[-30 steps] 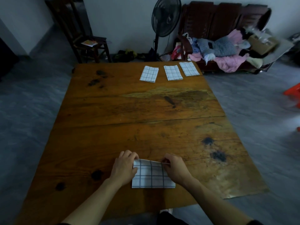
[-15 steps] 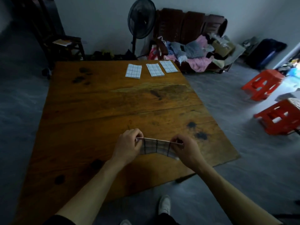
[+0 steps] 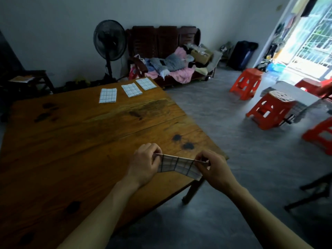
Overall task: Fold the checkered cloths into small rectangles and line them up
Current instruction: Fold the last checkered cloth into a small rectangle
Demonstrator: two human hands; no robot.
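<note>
The left hand [image 3: 143, 163] pinches one top corner of the white checkered cloth with dark lines [image 3: 177, 165]. The right hand [image 3: 213, 167] pinches the other. The cloth hangs between them, long side running left to right, over the near corner of the brown wooden table [image 3: 71, 141]. Three folded checkered cloths [image 3: 130, 89] wait far ahead.

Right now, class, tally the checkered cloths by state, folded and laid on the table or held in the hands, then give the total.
Folded cloths in the row on the table: 3
Cloth held between the left hand and right hand: 1
Total: 4
</note>
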